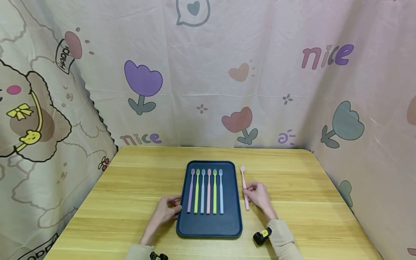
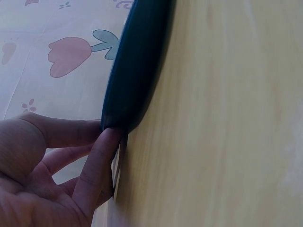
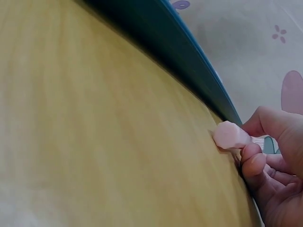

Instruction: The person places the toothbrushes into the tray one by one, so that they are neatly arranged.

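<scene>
A dark blue tray [image 1: 232, 224] lies on the table, holding a row of several toothbrushes: purple [image 1: 190, 195], green, blue and pink [image 1: 208, 195] among them, heads toward the far side. My left hand [image 1: 165, 213] grips the tray's left edge; in the left wrist view, thumb and finger meet at the rim of the tray [image 2: 137, 71]. Just outside the tray's right side, my right hand [image 1: 259, 196] pinches another pink toothbrush [image 1: 243, 177] by its handle, lengthwise beside the tray. Its blunt handle end faces the camera in the right wrist view, low by the tabletop.
The wooden table [image 1: 139, 169] extends on both sides of the tray. Patterned curtains [image 1: 195, 79] hang behind it and along the left and right. A small black camera [image 1: 261, 236] is worn on each wrist.
</scene>
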The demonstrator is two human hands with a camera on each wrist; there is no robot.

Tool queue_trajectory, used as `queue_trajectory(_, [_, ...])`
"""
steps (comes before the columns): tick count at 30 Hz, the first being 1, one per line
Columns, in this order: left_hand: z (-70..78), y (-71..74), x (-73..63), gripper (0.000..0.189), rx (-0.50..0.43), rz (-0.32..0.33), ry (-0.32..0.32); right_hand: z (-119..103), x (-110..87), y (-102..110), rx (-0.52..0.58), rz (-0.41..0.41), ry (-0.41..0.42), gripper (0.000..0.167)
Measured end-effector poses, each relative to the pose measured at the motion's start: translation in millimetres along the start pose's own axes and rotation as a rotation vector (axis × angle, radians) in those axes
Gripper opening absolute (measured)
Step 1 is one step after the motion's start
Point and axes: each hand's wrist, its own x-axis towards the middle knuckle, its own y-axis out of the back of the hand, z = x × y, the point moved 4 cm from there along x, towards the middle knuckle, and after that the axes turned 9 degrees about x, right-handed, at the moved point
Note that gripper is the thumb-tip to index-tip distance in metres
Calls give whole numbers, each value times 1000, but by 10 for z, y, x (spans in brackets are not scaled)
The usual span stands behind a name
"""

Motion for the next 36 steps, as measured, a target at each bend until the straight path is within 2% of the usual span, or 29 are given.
queue_trajectory(7, [4, 6, 6, 41, 10, 3, -2, 8, -13, 4, 23, 0, -7, 11])
queue_trajectory(18, [2, 11, 4, 42, 18, -1, -6, 2, -50, 11, 147, -48, -84, 16])
queue_trajectory(28, [6, 5, 7, 41, 12, -3, -5, -41, -95, 83, 362, -266, -150, 35])
queue_trajectory(36, [20, 5, -3, 42, 2, -9, -12, -129, -136, 65, 432, -401, -151, 43])
